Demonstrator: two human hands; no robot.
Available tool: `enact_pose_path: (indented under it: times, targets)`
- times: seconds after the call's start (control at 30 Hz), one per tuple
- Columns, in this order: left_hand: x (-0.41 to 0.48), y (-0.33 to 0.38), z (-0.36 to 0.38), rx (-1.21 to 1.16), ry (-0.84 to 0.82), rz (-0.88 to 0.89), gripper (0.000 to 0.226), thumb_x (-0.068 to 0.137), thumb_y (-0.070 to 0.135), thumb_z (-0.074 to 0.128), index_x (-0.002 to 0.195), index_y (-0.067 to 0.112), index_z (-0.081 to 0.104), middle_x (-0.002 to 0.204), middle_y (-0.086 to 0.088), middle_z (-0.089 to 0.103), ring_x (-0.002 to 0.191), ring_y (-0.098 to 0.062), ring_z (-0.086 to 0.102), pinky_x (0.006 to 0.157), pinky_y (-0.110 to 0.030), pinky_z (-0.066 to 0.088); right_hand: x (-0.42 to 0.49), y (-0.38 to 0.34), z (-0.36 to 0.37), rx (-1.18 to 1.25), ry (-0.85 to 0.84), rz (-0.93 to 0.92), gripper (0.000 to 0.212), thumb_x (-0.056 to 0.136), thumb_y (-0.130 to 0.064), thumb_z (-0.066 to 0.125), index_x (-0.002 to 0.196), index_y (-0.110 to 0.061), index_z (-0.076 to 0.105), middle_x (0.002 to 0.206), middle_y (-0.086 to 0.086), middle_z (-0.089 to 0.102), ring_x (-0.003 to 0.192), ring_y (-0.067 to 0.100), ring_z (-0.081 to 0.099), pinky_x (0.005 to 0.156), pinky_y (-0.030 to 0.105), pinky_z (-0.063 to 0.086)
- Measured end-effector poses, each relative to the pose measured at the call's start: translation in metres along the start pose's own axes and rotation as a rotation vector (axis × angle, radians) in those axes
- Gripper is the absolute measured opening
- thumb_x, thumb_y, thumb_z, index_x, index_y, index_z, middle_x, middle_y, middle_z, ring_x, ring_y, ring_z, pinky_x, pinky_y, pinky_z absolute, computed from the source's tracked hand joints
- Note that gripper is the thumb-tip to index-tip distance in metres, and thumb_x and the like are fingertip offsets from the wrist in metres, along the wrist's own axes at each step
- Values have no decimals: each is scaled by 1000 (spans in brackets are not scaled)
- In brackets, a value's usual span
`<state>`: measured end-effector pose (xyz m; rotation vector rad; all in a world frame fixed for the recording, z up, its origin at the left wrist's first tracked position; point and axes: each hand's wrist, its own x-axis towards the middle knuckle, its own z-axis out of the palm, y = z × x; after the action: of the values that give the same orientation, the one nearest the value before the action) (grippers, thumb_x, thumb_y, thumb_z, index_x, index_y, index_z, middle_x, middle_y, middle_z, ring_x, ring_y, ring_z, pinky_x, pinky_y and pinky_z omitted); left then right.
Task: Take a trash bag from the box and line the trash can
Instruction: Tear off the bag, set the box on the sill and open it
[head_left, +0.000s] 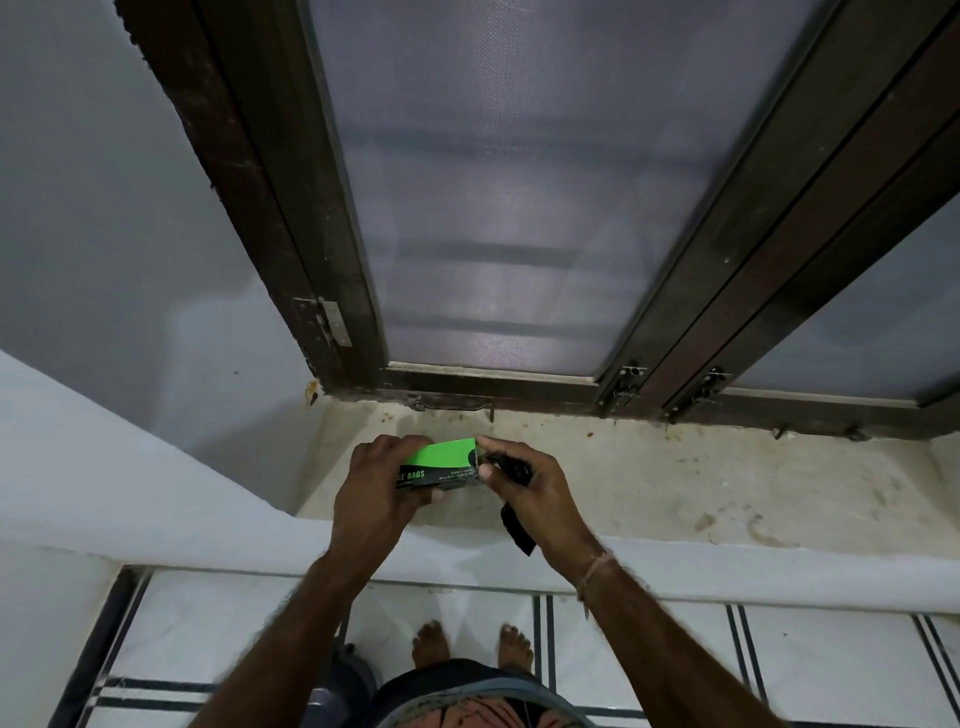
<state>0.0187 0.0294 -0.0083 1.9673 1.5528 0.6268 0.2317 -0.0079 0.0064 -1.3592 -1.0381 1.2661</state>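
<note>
A mesh-screened window (519, 208) in a dark wooden frame (249, 208) is filling the upper centre and right of the frame, its bottom rail sitting along the back edge of a stained stone sill (675, 483). A pale wall (104, 234) is closing in the upper left and meeting the sill's left end at a corner. The sill is stretching bare towards the right edge of the frame. Below its front lip, a tiled floor (649, 660) with dark stripes is running across the bottom, with bare feet (431, 644) standing on it.

In the lower centre, over the sill's left part, the left hand (374, 488) is gripping a green and black garbage bag box (441, 462), fingers wrapped round its left end. The right hand (535, 493) is at the box's right end, fingers pinching a black trash bag (514, 525); a strip of the bag is hanging below the palm, reaching past the sill's front edge.
</note>
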Motion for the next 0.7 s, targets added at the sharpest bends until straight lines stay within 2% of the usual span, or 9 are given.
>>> enact_pose_path:
  times: [0.07,0.13,0.17,0.33,0.4,0.47,0.53,0.6,0.7]
  targets:
    - [3,1,-1,99,-8,-14,59,78,35,88,133,32,65,119,5,66,113,-23,52,80,-34,49,3,-2,-4,-3,-1,43,26,96,-6,70,122,-7,75,119,4,76,92,6,73,79,22,57]
    - [5,0,0,207,-6,-3,61,76,37,88,133,33,65,119,3,67,112,-28,56,86,-41,49,7,-5,-7,-11,42,124,22,99,-19,68,119,-11,75,110,16,75,59,11,63,58,28,53]
    - [5,-2,2,245,-10,-3,62,75,35,89,132,33,66,119,1,68,113,-29,58,90,-44,48,10,-6,-8,-21,70,164,23,101,-25,66,118,-12,74,110,20,74,53,12,59,55,29,52]
    - [4,-8,4,395,24,26,76,66,36,95,136,27,65,134,-9,64,130,-38,55,108,-65,39,9,-10,-6,-34,108,230,36,106,-38,53,116,-8,71,113,16,72,60,13,65,67,30,56]
    - [-5,5,0,405,145,59,72,71,45,90,133,20,66,131,-12,62,123,-36,55,101,-57,46,1,-15,-3,22,116,233,39,107,-41,49,119,-12,71,114,16,72,66,16,68,71,34,57]
    - [-22,28,-2,162,220,75,52,85,54,74,121,17,65,116,-4,63,104,-23,58,82,-39,51,-10,-21,2,82,112,231,44,107,-45,44,120,-13,71,109,16,72,70,19,69,72,38,58]
    - [-38,54,0,-183,83,-8,35,95,52,63,113,22,60,107,6,63,93,-9,60,72,-26,49,-21,-27,11,132,76,231,50,109,-46,39,120,-11,72,102,17,75,78,26,73,76,42,59]
    - [-53,71,6,-459,-100,-133,26,102,47,59,114,25,57,105,11,68,94,-5,67,73,-20,52,-31,-27,22,160,56,241,51,109,-44,38,123,-9,72,112,13,78,101,25,76,91,39,61]
    - [-74,88,15,-725,-209,-294,42,99,54,53,132,27,56,116,11,73,109,-6,70,90,-24,58,-43,-26,38,229,70,313,52,106,-49,42,120,-12,76,118,9,78,114,26,73,100,44,59]
